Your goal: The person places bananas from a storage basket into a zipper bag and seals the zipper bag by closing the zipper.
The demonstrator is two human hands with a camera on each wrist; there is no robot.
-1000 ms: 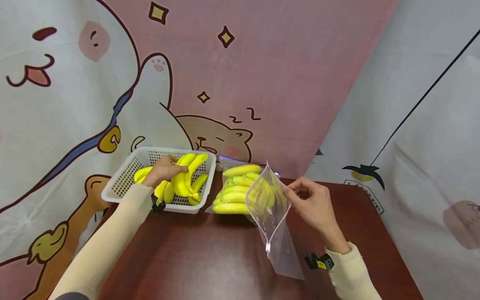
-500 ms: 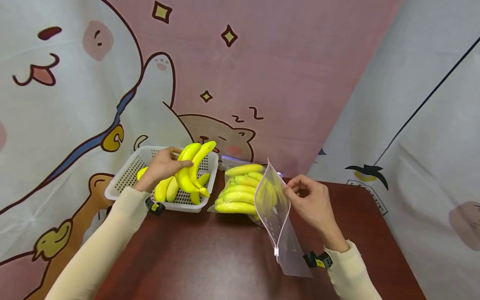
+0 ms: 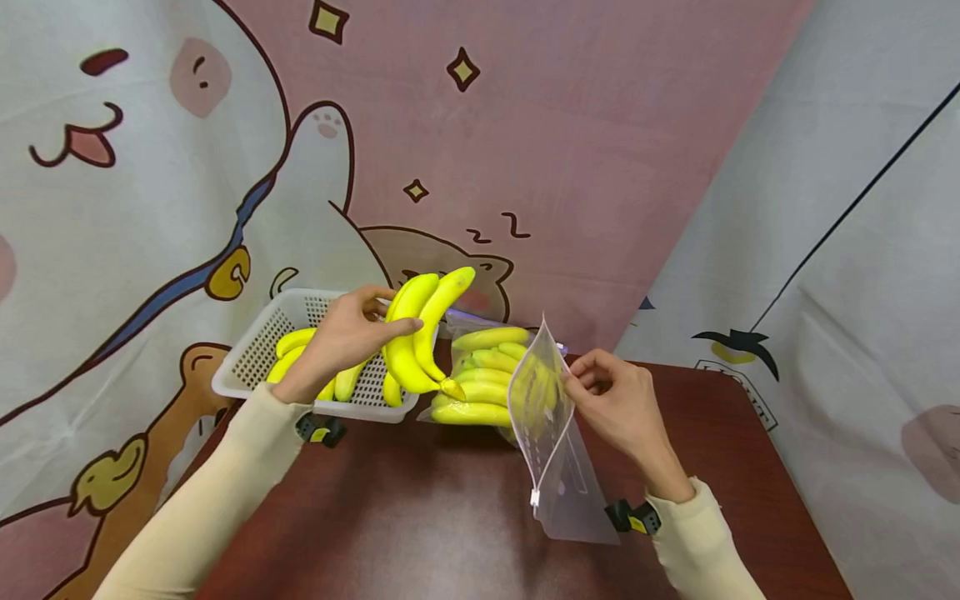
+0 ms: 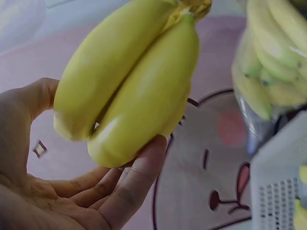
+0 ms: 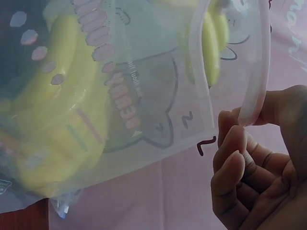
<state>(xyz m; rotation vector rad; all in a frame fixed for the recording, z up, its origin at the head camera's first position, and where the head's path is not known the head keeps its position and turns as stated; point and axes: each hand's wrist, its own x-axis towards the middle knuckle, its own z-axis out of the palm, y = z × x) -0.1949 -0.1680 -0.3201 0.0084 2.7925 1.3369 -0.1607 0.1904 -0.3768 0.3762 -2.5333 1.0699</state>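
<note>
A small bunch of bananas (image 3: 420, 333) is gripped between the thumb and fingers of my left hand (image 3: 352, 333), its stem end pointing down to the right. The left wrist view shows the bunch (image 4: 129, 81) up close, fingers curled about its lower tips. My right hand (image 3: 615, 408) pinches the upper edge of a translucent zip bag (image 3: 543, 417), whose mouth gapes toward the left. In the right wrist view, thumb and finger hold the bag's rim (image 5: 254, 86). Bananas show through the film; whether any lie inside this bag I cannot tell.
A white perforated basket (image 3: 243, 358) with several bananas stands left on the brown table (image 3: 420, 500). Behind the zip bag lies a filled clear bag of bananas (image 3: 472, 412). A printed cloth (image 3: 585, 167) hangs along the back.
My left hand has lifted the banana bunch out of the basket and carried it up and right toward the zip bag. The right hand keeps its pinch; the bag has swayed slightly.
</note>
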